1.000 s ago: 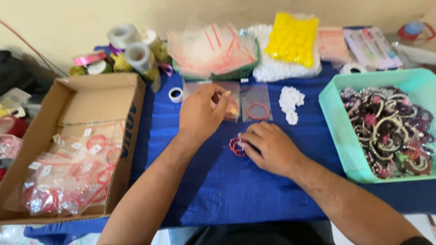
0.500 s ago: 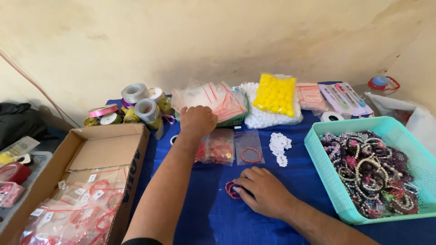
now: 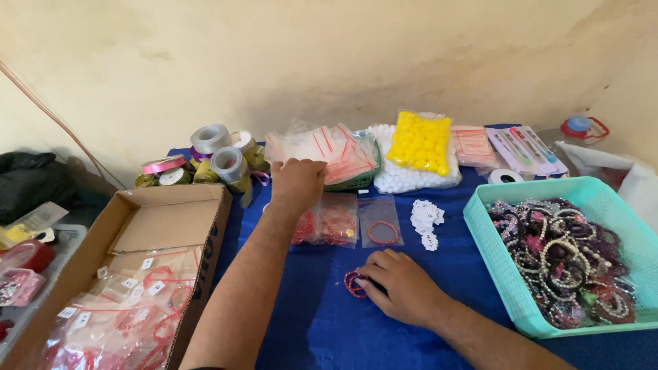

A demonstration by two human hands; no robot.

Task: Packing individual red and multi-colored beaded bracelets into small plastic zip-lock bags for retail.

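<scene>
My left hand (image 3: 296, 183) reaches forward to the pile of clear zip bags with red strips (image 3: 327, 152) in a green basket, fingers bent on the pile's near edge. My right hand (image 3: 399, 284) rests on the blue cloth (image 3: 322, 329), fingertips pinching a red bead bracelet (image 3: 354, 284). Just beyond lie small clear bags with red bracelets inside (image 3: 343, 223) and one bag with a single bracelet (image 3: 382, 223).
A cardboard box (image 3: 159, 226) with bagged bracelets stands at left. A teal basket (image 3: 507, 274) full of mixed bracelets sits at right. White tags (image 3: 425, 223), ribbon rolls (image 3: 218, 159), a yellow ball bag (image 3: 419, 142) and white pompoms line the back near the wall.
My left hand moved from the bagged bracelets forward to the pile of zip bags. The view tilted up. My right hand stays on the red bracelet.
</scene>
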